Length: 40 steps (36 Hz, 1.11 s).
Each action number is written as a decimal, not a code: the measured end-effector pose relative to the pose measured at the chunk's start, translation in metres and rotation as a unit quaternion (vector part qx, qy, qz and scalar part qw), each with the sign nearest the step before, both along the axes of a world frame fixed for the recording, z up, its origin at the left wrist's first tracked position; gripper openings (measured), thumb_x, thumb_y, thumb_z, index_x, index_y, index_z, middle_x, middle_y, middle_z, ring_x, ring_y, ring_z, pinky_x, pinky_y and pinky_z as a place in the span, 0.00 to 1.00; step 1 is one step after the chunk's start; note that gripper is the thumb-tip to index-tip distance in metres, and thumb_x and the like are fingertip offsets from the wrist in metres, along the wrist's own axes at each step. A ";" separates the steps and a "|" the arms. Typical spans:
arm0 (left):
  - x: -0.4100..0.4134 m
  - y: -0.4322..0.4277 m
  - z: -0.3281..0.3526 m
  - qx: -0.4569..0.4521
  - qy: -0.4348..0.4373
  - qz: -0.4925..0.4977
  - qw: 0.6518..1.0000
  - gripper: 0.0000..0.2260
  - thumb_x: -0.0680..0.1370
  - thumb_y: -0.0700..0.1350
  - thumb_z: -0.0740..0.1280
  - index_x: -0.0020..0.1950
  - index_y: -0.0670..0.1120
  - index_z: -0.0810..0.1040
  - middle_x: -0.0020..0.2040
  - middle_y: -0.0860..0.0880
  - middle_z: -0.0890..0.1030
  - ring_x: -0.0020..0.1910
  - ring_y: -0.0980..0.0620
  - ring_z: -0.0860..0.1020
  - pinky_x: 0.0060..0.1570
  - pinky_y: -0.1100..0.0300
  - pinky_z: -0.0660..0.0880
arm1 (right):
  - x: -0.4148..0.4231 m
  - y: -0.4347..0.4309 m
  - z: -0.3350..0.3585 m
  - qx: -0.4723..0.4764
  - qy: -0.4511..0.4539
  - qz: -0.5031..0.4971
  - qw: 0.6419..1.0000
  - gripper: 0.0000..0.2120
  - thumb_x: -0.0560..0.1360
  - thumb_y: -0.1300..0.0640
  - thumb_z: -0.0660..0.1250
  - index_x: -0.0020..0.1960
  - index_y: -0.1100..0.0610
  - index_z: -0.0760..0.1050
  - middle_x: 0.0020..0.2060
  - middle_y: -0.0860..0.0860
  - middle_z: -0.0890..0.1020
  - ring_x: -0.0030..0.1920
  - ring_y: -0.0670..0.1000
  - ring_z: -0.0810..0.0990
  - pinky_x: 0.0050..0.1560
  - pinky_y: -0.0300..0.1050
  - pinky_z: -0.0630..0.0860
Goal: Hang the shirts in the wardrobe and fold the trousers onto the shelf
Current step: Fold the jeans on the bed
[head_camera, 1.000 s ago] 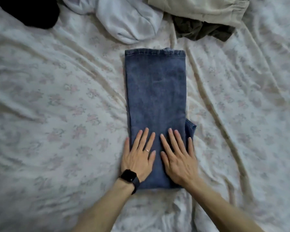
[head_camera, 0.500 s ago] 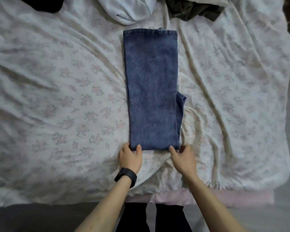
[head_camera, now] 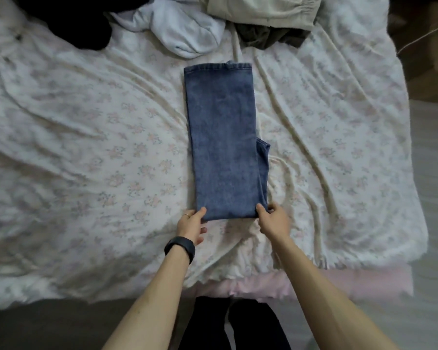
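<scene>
Smoothing done; next fold judged imminent.
Left hand [head_camera: 191, 224] and right hand [head_camera: 272, 218], flat earlier, now pinch the jeans [head_camera: 223, 137] between them.

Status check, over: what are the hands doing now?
Left hand, right hand pinch near corners of jeans. Folded long, flat on bed. Other clothes beyond, apart.

I can read no writing anywhere in front of me. The jeans [head_camera: 225, 147] show no legible label or brand, and the face of the black wristband [head_camera: 180, 248] is dark, with no digits I can make out.
</scene>
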<state>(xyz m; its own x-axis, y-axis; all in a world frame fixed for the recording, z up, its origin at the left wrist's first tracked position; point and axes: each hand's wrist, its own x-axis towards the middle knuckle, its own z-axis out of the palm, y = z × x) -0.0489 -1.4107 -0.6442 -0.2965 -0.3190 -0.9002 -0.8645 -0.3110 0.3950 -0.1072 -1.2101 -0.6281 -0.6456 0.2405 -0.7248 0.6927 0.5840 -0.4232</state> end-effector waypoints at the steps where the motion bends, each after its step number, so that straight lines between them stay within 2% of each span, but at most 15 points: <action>1: 0.002 0.000 0.004 -0.004 0.000 -0.004 1.000 0.07 0.81 0.52 0.67 0.49 0.49 0.75 0.47 0.50 0.80 0.40 0.49 0.79 0.37 0.58 0.69 | 0.002 0.002 0.008 0.033 0.002 0.036 0.999 0.15 0.79 0.43 0.63 0.44 0.54 0.75 0.39 0.53 0.83 0.43 0.58 0.81 0.43 0.49 0.74; 3: 0.006 0.001 0.012 -0.019 -0.011 -0.021 1.000 0.07 0.81 0.51 0.66 0.48 0.48 0.75 0.51 0.49 0.81 0.41 0.49 0.81 0.35 0.59 0.69 | 0.008 0.008 0.024 0.079 0.005 0.090 0.993 0.17 0.81 0.45 0.62 0.42 0.57 0.78 0.37 0.52 0.81 0.43 0.56 0.79 0.42 0.47 0.69; 6: 0.026 0.008 0.046 -0.036 -0.016 -0.042 0.998 0.09 0.80 0.49 0.67 0.46 0.44 0.75 0.51 0.46 0.83 0.36 0.49 0.82 0.28 0.60 0.67 | 0.029 0.019 0.055 0.029 -0.006 0.074 0.997 0.20 0.81 0.49 0.63 0.34 0.58 0.75 0.31 0.54 0.84 0.38 0.57 0.84 0.43 0.52 0.79; 9: 0.050 0.020 0.072 -0.046 -0.016 -0.041 0.998 0.09 0.80 0.47 0.66 0.46 0.42 0.76 0.47 0.44 0.83 0.32 0.49 0.80 0.22 0.65 0.66 | 0.057 0.028 0.083 -0.026 -0.035 0.049 0.998 0.15 0.82 0.52 0.61 0.39 0.58 0.72 0.34 0.57 0.85 0.35 0.55 0.86 0.45 0.57 0.83; 13: 0.100 0.036 0.099 -0.078 -0.017 -0.013 0.997 0.10 0.76 0.43 0.69 0.49 0.35 0.78 0.37 0.42 0.82 0.23 0.49 0.76 0.19 0.66 0.63 | 0.107 0.045 0.113 -0.076 -0.056 0.019 0.995 0.13 0.82 0.56 0.60 0.39 0.59 0.70 0.38 0.59 0.83 0.31 0.54 0.82 0.30 0.45 0.76; 15: 0.127 0.047 0.111 -0.107 -0.017 0.001 0.994 0.13 0.72 0.44 0.71 0.51 0.39 0.74 0.42 0.40 0.82 0.25 0.48 0.76 0.22 0.65 0.65 | 0.137 0.056 0.117 -0.094 -0.073 0.004 0.993 0.12 0.81 0.58 0.61 0.40 0.60 0.71 0.37 0.60 0.83 0.27 0.52 0.77 0.28 0.45 0.75; 18: 0.168 0.065 0.123 -0.126 0.020 0.016 0.992 0.14 0.75 0.38 0.68 0.57 0.50 0.70 0.47 0.43 0.79 0.30 0.45 0.77 0.24 0.60 0.71 | 0.181 0.076 0.120 -0.071 -0.090 0.012 0.993 0.11 0.79 0.58 0.63 0.39 0.61 0.73 0.32 0.59 0.82 0.28 0.55 0.77 0.37 0.56 0.81; 20: 0.191 0.072 0.127 -0.119 0.041 -0.012 0.992 0.14 0.78 0.35 0.64 0.56 0.54 0.73 0.48 0.46 0.81 0.27 0.47 0.78 0.25 0.58 0.72 | 0.202 0.085 0.127 -0.073 -0.100 -0.006 0.992 0.06 0.77 0.60 0.65 0.43 0.60 0.69 0.34 0.59 0.82 0.30 0.56 0.79 0.37 0.55 0.82; 22: 0.198 0.076 0.139 -0.099 0.050 -0.033 0.993 0.13 0.79 0.34 0.61 0.51 0.52 0.77 0.48 0.43 0.82 0.24 0.51 0.77 0.22 0.61 0.71 | 0.207 0.092 0.141 -0.088 -0.085 -0.006 0.992 0.06 0.76 0.61 0.64 0.49 0.56 0.67 0.37 0.60 0.83 0.32 0.57 0.81 0.35 0.54 0.82; 25: 0.174 0.072 0.163 -0.048 0.064 -0.013 0.997 0.10 0.80 0.34 0.62 0.47 0.44 0.81 0.48 0.41 0.81 0.29 0.48 0.77 0.17 0.66 0.67 | 0.178 0.090 0.154 -0.165 -0.057 -0.027 0.984 0.03 0.80 0.64 0.61 0.51 0.57 0.70 0.32 0.58 0.75 0.25 0.51 0.72 0.26 0.42 0.73; 28: 0.132 0.053 0.183 -0.013 0.111 -0.027 0.993 0.06 0.81 0.41 0.65 0.53 0.45 0.81 0.40 0.51 0.85 0.30 0.49 0.78 0.24 0.64 0.65 | 0.124 0.077 0.164 -0.214 -0.018 -0.065 0.974 0.06 0.83 0.60 0.62 0.49 0.60 0.76 0.37 0.59 0.79 0.30 0.51 0.75 0.34 0.45 0.73; 31: 0.086 0.027 0.185 -0.021 0.161 -0.111 0.980 0.02 0.81 0.42 0.67 0.52 0.44 0.78 0.43 0.49 0.86 0.28 0.58 0.78 0.28 0.65 0.67 | 0.069 0.061 0.165 -0.242 0.024 -0.044 0.969 0.04 0.80 0.62 0.65 0.50 0.60 0.78 0.38 0.54 0.82 0.37 0.51 0.79 0.38 0.47 0.74; 33: 0.052 0.006 0.167 -0.071 0.179 -0.166 0.967 0.01 0.80 0.41 0.68 0.49 0.45 0.78 0.41 0.50 0.86 0.31 0.58 0.79 0.34 0.64 0.74 | 0.031 0.049 0.151 -0.211 0.052 0.010 0.976 0.06 0.76 0.62 0.68 0.52 0.58 0.80 0.39 0.51 0.84 0.40 0.51 0.82 0.40 0.49 0.79; 36: 0.007 -0.016 0.139 -0.152 0.154 -0.233 0.948 0.06 0.80 0.51 0.69 0.45 0.51 0.80 0.33 0.53 0.84 0.37 0.51 0.81 0.45 0.53 0.79 | -0.014 0.032 0.128 -0.120 0.092 0.099 0.983 0.08 0.76 0.51 0.69 0.54 0.51 0.81 0.42 0.48 0.86 0.44 0.50 0.84 0.49 0.52 0.82; 40: -0.042 -0.036 0.098 -0.228 0.085 -0.319 0.916 0.17 0.81 0.58 0.63 0.39 0.49 0.78 0.36 0.51 0.82 0.40 0.47 0.80 0.41 0.55 0.74 | -0.059 0.008 0.089 -0.028 0.125 0.162 0.978 0.11 0.79 0.47 0.68 0.56 0.52 0.82 0.43 0.48 0.84 0.45 0.51 0.81 0.46 0.46 0.75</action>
